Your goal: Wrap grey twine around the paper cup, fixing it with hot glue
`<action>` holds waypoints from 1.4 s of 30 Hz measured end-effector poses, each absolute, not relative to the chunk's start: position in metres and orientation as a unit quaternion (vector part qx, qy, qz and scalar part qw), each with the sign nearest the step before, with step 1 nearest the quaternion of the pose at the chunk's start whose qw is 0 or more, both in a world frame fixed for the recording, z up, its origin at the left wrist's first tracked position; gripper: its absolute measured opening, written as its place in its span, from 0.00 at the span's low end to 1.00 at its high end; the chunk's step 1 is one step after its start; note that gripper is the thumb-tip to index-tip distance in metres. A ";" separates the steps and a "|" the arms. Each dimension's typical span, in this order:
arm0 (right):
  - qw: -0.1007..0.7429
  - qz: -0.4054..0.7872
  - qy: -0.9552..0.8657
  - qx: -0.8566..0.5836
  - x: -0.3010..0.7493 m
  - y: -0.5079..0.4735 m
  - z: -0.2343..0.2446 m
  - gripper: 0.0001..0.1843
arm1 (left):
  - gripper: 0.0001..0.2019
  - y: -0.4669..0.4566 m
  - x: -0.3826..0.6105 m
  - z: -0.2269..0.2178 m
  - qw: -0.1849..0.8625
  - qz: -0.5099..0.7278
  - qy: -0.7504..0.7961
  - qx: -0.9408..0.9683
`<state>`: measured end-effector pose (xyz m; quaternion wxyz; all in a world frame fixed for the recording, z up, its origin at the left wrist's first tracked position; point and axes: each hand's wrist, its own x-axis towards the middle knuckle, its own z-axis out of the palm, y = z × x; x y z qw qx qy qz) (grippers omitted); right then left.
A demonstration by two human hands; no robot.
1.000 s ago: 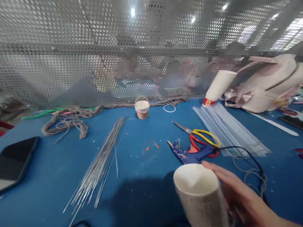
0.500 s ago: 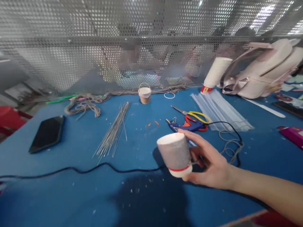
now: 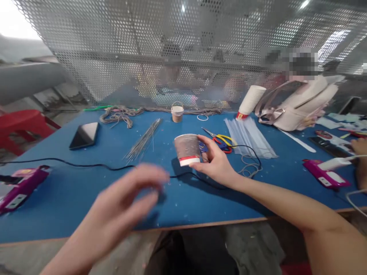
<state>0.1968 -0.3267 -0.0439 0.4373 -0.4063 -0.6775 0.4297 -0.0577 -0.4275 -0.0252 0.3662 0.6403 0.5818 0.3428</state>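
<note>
My right hand (image 3: 216, 162) grips a paper cup (image 3: 187, 148) by its side, thumb near the base and fingers near the rim. A grey-brown covering wraps most of the cup; a red band and white base show below it. The cup is held tilted above the blue table. My left hand (image 3: 129, 198) hovers over the front of the table, blurred by motion, fingers apart and holding nothing. Behind the cup lie scissors (image 3: 226, 139) with yellow and red handles and a blue glue gun (image 3: 204, 148), partly hidden by my right hand.
A bundle of thin wires (image 3: 145, 139), a black phone (image 3: 84, 136), a small basket-like cup (image 3: 177, 114) and grey cord (image 3: 119, 114) lie on the table. Stacked paper cups (image 3: 250, 101), clear strips (image 3: 249, 137), a pink backpack (image 3: 304, 105) and purple power strips (image 3: 325, 173) stand around. Another person's hand (image 3: 359, 147) is at right.
My left hand has come into view from the lower left. My right hand still holds the cup, now turned more side-on. The view has shifted, showing more of the table's front edge.
</note>
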 end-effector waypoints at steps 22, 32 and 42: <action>0.457 0.510 -0.602 -0.410 0.184 -0.297 -0.028 0.44 | 0.26 -0.254 0.022 0.018 0.494 0.562 0.463 0.474; 0.199 0.086 -0.955 -0.204 0.204 -0.402 -0.031 0.27 | 0.31 -0.215 0.033 -0.004 0.418 0.568 0.405 0.581; 0.111 -0.143 -0.924 -0.337 0.250 -0.303 -0.030 0.18 | 0.21 -0.259 0.001 -0.039 0.538 0.535 0.474 0.447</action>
